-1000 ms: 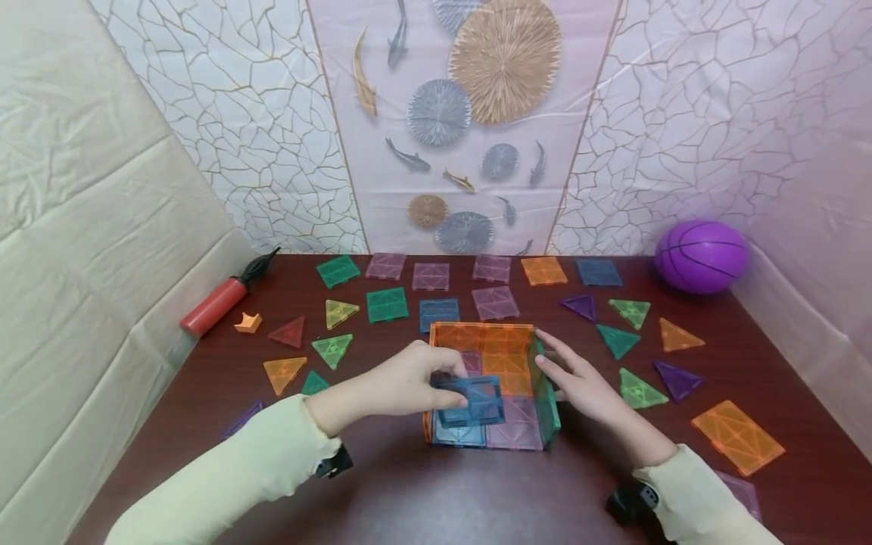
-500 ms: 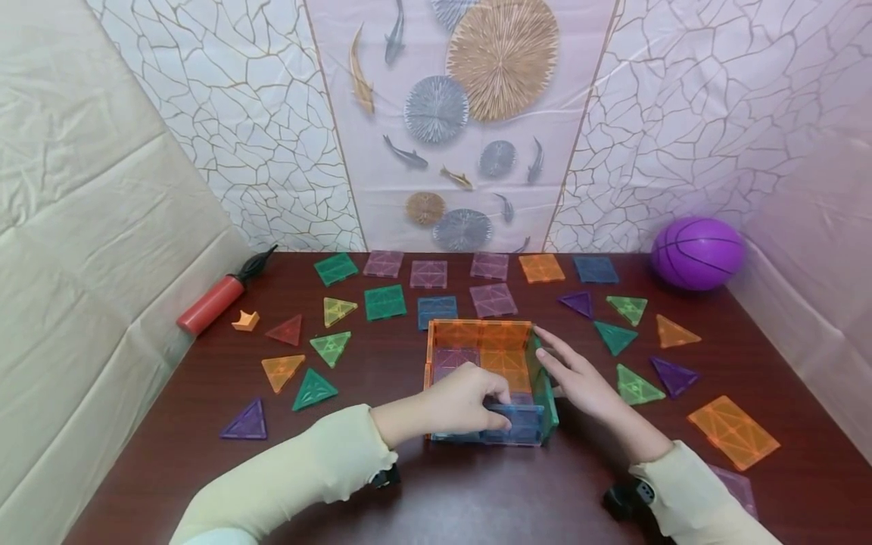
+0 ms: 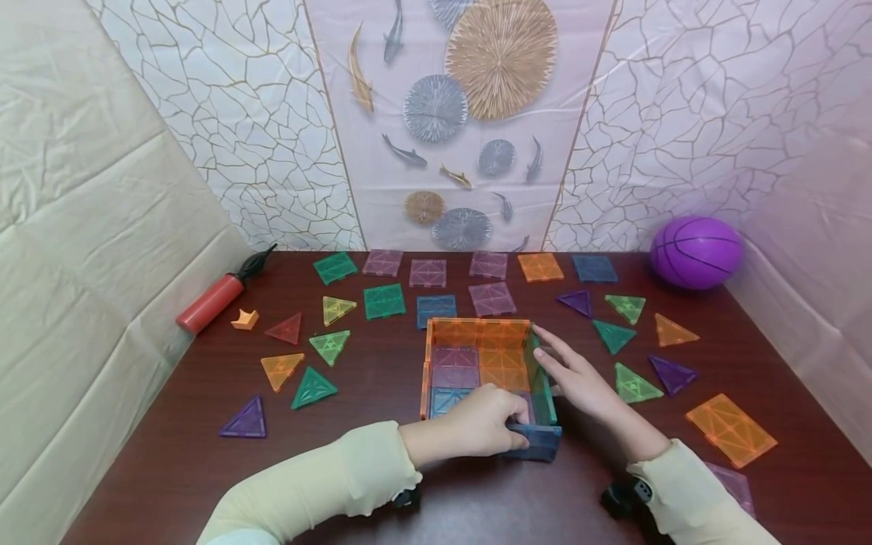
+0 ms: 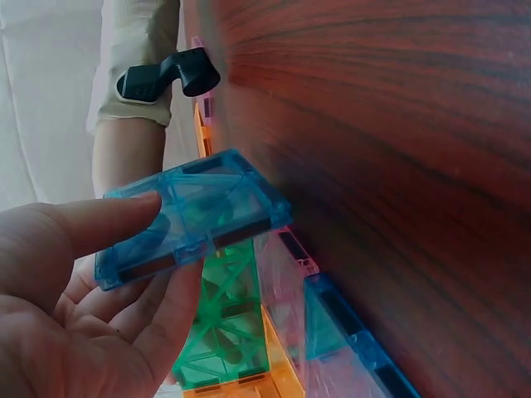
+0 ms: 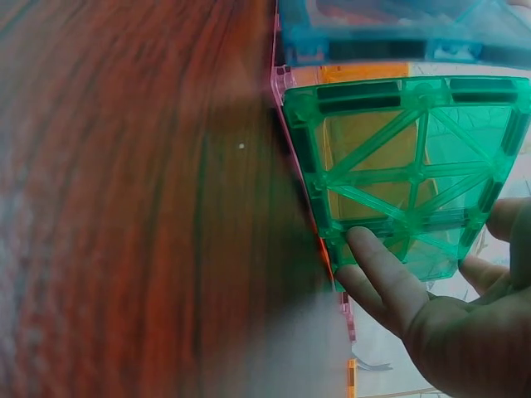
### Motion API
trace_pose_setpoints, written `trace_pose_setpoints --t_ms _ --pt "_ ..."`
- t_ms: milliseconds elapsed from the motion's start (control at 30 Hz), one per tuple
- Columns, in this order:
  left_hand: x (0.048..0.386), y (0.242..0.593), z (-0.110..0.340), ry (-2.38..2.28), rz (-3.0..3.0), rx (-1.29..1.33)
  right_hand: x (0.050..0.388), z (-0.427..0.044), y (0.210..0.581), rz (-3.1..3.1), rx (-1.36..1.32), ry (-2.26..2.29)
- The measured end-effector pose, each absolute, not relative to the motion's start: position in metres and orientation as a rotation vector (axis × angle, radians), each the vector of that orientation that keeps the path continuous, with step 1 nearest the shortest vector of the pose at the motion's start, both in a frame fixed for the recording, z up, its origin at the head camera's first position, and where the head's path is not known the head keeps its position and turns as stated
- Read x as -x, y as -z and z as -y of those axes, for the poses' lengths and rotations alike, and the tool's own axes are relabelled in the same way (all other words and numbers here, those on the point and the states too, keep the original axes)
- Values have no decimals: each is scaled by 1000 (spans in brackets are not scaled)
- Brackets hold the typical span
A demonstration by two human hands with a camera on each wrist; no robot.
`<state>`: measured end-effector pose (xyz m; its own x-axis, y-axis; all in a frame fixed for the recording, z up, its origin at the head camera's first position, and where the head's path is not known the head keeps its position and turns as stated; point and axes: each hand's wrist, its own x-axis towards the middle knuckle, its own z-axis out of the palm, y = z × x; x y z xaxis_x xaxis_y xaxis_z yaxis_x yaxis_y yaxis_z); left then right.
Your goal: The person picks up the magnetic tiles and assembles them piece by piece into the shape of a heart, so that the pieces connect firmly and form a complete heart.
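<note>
A low box of see-through magnetic tiles stands mid-table, with an orange back wall (image 3: 480,331), an orange left wall (image 3: 425,382) and a green right wall (image 3: 543,386). Its floor has purple, orange and blue tiles. My left hand (image 3: 473,425) pinches a blue square tile (image 3: 538,445) between thumb and fingers at the box's front right corner. In the left wrist view that blue tile (image 4: 195,207) is held tilted. My right hand (image 3: 582,386) touches the green wall from outside with extended fingers (image 5: 377,261); in the right wrist view the blue tile is just beyond the green edge.
Square tiles such as a green one (image 3: 384,301) lie flat behind the box. Triangles are scattered left and right, among them a purple triangle (image 3: 245,418). A red hand pump (image 3: 211,303) lies at the left, and a purple ball (image 3: 696,253) sits at the back right.
My left hand has carried the blue tile rightward and toward me, from over the box's floor to its front right corner. My right hand has stayed at the green wall.
</note>
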<state>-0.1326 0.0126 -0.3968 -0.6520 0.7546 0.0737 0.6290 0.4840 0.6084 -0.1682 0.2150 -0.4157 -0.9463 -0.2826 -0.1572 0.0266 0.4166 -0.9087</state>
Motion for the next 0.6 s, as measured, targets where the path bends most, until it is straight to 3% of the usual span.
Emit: trace_pose_setpoints --t_ms 600 --pt "131 399 -10 -773 -2638 -1212 167 -213 415 -2404 214 1506"
